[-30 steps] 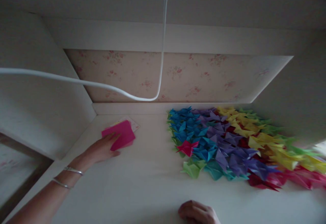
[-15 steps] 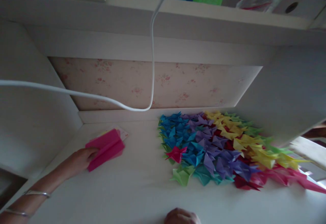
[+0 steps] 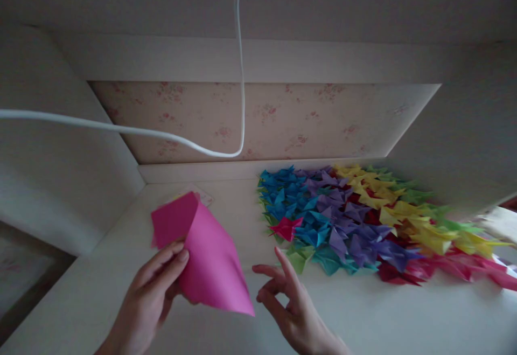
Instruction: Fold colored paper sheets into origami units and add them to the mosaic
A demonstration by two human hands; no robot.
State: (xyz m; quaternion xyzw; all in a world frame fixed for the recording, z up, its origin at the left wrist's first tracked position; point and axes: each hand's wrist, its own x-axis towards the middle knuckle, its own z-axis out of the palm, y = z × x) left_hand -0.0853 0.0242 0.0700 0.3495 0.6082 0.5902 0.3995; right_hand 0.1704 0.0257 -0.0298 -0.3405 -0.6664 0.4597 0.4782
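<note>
A sheet of pink paper (image 3: 216, 258) is pinched between the thumb and fingers of my left hand (image 3: 155, 285). It is lifted off the desk and curves down to the right. Behind it lies the stack of pink paper (image 3: 172, 220) at the back left of the desk. My right hand (image 3: 288, 304) is just right of the sheet's lower corner, apart from it, with the index finger stretched out and the other fingers bent. It holds nothing that I can see. Beyond it is a folded red paper piece (image 3: 286, 228) on top of blue ones.
Rows of folded paper pieces in blue, purple (image 3: 355, 247), yellow (image 3: 432, 231), green and red cover the desk's right side. A white cable (image 3: 181, 139) hangs in front of the flowered back panel (image 3: 266, 118). Side panels and an overhead shelf (image 3: 323, 15) enclose the desk (image 3: 230, 201).
My left hand has come right and nearer from the stack with a pink sheet. My right hand has risen from the bottom edge and opened. The view has tilted down.
</note>
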